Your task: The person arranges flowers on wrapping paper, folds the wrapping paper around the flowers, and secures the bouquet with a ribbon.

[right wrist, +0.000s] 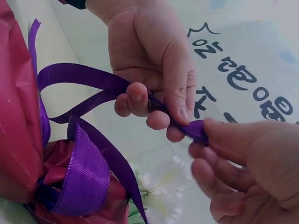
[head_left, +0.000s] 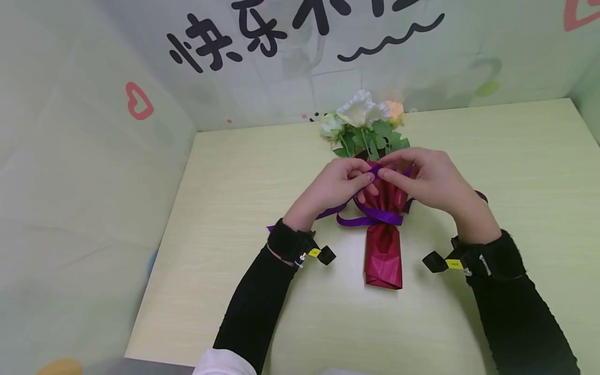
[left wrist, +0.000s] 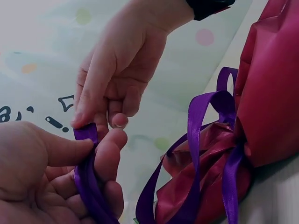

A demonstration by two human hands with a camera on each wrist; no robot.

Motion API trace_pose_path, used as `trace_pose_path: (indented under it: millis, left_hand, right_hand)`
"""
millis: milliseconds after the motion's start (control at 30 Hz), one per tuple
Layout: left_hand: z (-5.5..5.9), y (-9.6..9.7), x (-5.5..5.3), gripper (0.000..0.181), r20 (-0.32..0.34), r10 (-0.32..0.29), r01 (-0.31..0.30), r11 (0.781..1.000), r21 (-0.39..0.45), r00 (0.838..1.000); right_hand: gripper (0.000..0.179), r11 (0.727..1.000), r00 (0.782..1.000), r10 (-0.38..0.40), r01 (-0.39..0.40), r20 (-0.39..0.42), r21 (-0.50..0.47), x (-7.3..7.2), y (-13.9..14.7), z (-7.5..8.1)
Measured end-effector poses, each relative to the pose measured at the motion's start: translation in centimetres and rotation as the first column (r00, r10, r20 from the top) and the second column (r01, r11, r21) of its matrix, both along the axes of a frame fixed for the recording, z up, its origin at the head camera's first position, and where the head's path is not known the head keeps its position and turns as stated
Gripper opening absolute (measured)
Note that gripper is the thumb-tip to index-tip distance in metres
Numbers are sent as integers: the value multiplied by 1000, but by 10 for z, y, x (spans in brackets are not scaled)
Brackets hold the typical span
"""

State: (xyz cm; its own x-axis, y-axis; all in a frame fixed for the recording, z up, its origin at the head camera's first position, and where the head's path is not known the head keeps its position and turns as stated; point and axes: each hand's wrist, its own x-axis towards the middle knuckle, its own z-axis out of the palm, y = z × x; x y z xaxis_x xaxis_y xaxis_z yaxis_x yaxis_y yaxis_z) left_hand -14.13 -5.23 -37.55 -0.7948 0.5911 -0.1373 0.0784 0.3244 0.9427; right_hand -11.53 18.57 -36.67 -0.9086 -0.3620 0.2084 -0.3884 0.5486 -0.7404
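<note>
A small bouquet lies on the table, its stems wrapped in shiny dark red paper (head_left: 383, 260), with white flowers (head_left: 361, 109) and green leaves at the far end. Purple ribbon (head_left: 382, 216) goes round the gathered waist of the wrapping. Above the wrapping, my left hand (head_left: 335, 185) pinches the ribbon (left wrist: 86, 175) between thumb and fingers. My right hand (head_left: 433, 177) meets it there and pinches the same ribbon (right wrist: 198, 130) close to the left fingertips. Ribbon loops hang between the hands and the red paper (right wrist: 16, 102). Part of the wrapping is behind the fingers in the head view.
The pale wooden table (head_left: 234, 198) reaches back to a printed wall sheet (head_left: 290, 94) with black characters and hearts. A peach flower (head_left: 395, 112) stands at the bouquet's right. Ribbon tails spread to both sides. Each wrist wears a black strap with a small camera.
</note>
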Motion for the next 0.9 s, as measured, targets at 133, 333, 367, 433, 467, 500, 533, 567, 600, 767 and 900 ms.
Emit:
trace_pose_path:
  millis: [133, 333, 367, 433, 467, 500, 533, 567, 600, 767, 900]
  left_hand:
    - [-1, 0, 1, 24, -24, -24, 24, 1000, 15, 999]
    - [-12, -5, -8, 24, -321, 151, -218, 958, -184, 935]
    - [-16, -6, -10, 24, -353, 164, -256, 939, -230, 921]
    - [-25, -6, -13, 25, -384, 148, -283, 902, -324, 911]
    - [-29, -6, -15, 25, -384, 126, -276, 889, -365, 915]
    - [-32, -6, -16, 25, -378, 99, -258, 881, -398, 921]
    - [-35, -6, -16, 25, -369, 71, -236, 875, -424, 927]
    - [-38, -7, -17, 24, -365, 48, -218, 871, -440, 930]
    - [-39, -7, -17, 22, -369, 33, -208, 871, -445, 929]
    - [-35, -12, -18, 10, -448, 94, -274, 893, -356, 889]
    - [-21, -19, -18, 9, -320, 268, -346, 912, -221, 909]
  right_hand:
    - [11, 1000, 998, -17, 18, -59, 10, 2, 0, 3]
    - [8, 998, 992, -39, 44, -117, 38, 7, 4, 11]
    - [8, 998, 993, -45, 50, -111, 42, 8, 5, 12]
    - [7, 997, 994, -53, 58, -92, 54, 9, 8, 14]
    - [8, 997, 995, -53, 58, -80, 59, 10, 9, 15]
    - [8, 996, 996, -53, 58, -71, 67, 10, 10, 16]
    - [8, 996, 997, -50, 55, -65, 77, 10, 12, 16]
    - [8, 995, 997, -48, 53, -63, 90, 10, 13, 16]
    - [9, 993, 997, -47, 53, -60, 101, 9, 14, 17]
    - [9, 988, 997, -49, 57, -60, 140, 6, 19, 18]
    - [10, 986, 997, -59, 66, -48, 152, 6, 21, 19]
